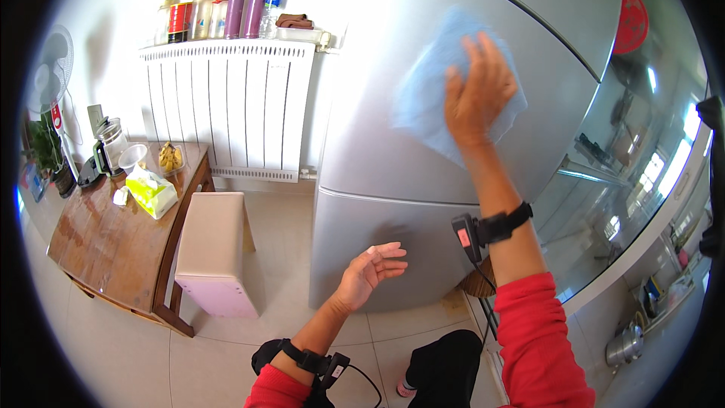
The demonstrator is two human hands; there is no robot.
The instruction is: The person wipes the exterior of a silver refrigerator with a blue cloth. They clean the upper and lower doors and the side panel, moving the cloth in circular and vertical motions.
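A light-blue cloth (426, 93) lies spread against the silver door of a refrigerator (374, 141). On top of it is my right hand (481, 90), fingers spread, pressing the cloth to the upper part of the middle door; both look slightly blurred. Lower down, my left hand (368, 277) hovers in front of the bottom door with its fingers apart and nothing in it. A faint shadow or reflection shows on the door just above that hand.
To the left, a wooden table (96, 249) bears a tissue pack (150, 192), bananas (170, 157) and a glass kettle (111, 141). Beside it stands a padded stool (212, 232). Bottles and cups line the white radiator (226, 107). A glass partition (634, 153) is at right.
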